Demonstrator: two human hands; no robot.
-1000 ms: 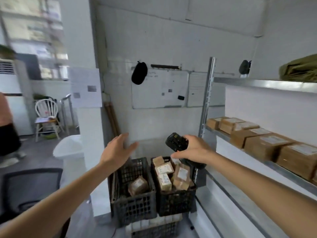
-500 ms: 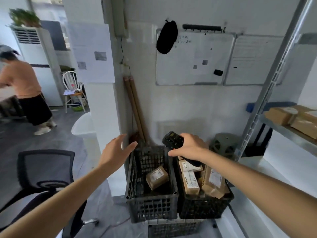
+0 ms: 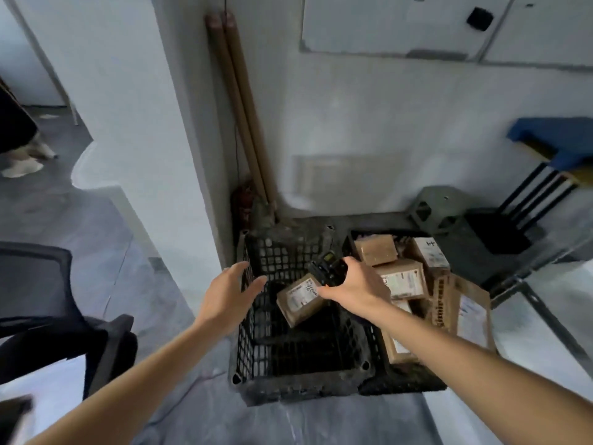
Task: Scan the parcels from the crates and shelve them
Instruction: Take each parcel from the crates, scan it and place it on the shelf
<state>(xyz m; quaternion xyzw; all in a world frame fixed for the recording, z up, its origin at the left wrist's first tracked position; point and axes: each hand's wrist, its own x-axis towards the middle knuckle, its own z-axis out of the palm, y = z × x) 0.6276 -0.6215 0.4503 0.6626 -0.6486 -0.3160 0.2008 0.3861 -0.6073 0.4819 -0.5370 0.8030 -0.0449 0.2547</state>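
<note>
Two black plastic crates stand side by side on the floor by the wall. The left crate point(image 3: 256, 345) holds a single brown parcel point(image 3: 300, 300) with a white label. The right crate point(image 3: 407, 380) is filled with several brown labelled parcels point(image 3: 402, 279). My right hand point(image 3: 353, 285) grips a black handheld scanner point(image 3: 329, 271) just above the single parcel. My left hand point(image 3: 226, 292) hovers open at the left crate's left rim, fingers spread, holding nothing.
A black office chair point(image 3: 48, 316) stands at the left. Two wooden poles point(image 3: 244, 107) lean in the wall corner behind the crates. A grey metal bracket point(image 3: 433, 208) and a black stand point(image 3: 500, 229) sit at the right, beside the shelf frame point(image 3: 545, 316). A person's feet point(image 3: 25, 162) show far left.
My view has tilted down and moved closer to the crates. Both hands have dropped toward the left crate, and the scanner now hangs just over the single parcel.
</note>
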